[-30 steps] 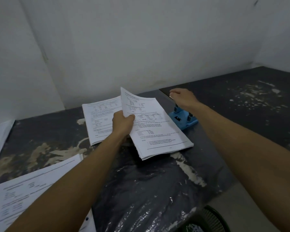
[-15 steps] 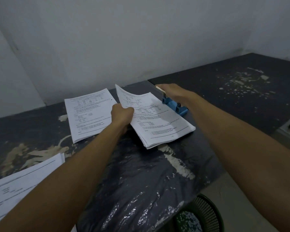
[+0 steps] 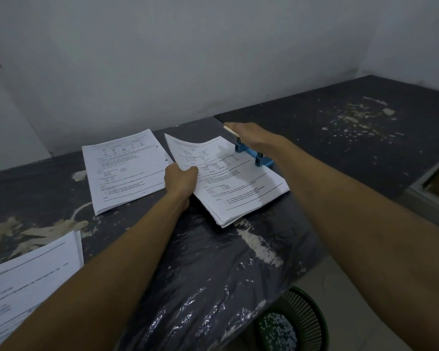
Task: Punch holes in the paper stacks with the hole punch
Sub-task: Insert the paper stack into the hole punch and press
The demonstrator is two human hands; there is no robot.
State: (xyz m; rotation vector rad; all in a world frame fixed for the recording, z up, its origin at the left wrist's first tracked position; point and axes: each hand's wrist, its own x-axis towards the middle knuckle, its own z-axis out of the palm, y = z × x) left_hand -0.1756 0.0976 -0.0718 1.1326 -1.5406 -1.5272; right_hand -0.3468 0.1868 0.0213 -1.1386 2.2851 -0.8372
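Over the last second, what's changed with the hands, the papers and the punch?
Little changed. The right hand stays flat on the blue hole punch lever, and the left hand keeps gripping the paper stack fed into the punch. The punched stack lies unmoved to the left. Only the camera view shifted.

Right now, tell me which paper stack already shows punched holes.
The flat stack left of the left hand: two dark holes mark its right edge. The held stack sits in the blue hole punch; the near-left stack shows none.
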